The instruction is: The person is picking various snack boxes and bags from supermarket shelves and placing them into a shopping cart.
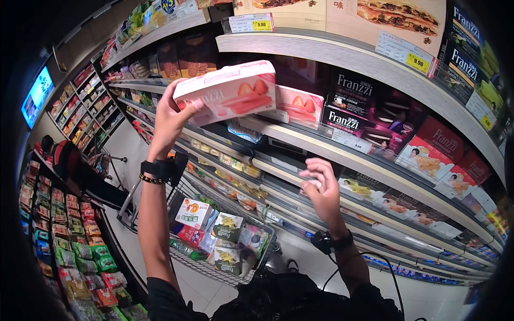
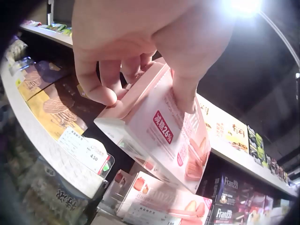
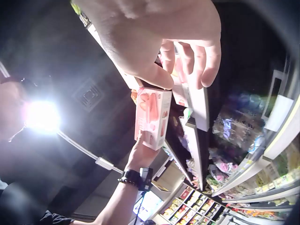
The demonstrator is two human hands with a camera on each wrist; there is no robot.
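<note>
My left hand (image 1: pixel 170 115) grips a pink biscuit box (image 1: pixel 227 92) by its left end and holds it up in front of the shelf. In the left wrist view the fingers (image 2: pixel 105 84) curl over the top of the box (image 2: pixel 159 131) and the thumb presses its printed face. From the right wrist view the pink box (image 3: pixel 152 116) shows held aloft by the left hand (image 3: pixel 140 157). My right hand (image 1: pixel 321 190) hovers lower, near a shelf edge, fingers loosely curled and holding nothing. Another pink box (image 1: pixel 297 106) lies on the shelf behind.
Dark Franzzi boxes (image 1: pixel 356 115) fill the shelf (image 1: pixel 300 136) to the right. A wire shopping cart (image 1: pixel 211 265) with several snack boxes stands below my arms. More racks of packets (image 1: pixel 69 235) line the left side of the aisle. Price tags (image 1: pixel 251 22) hang on shelf edges.
</note>
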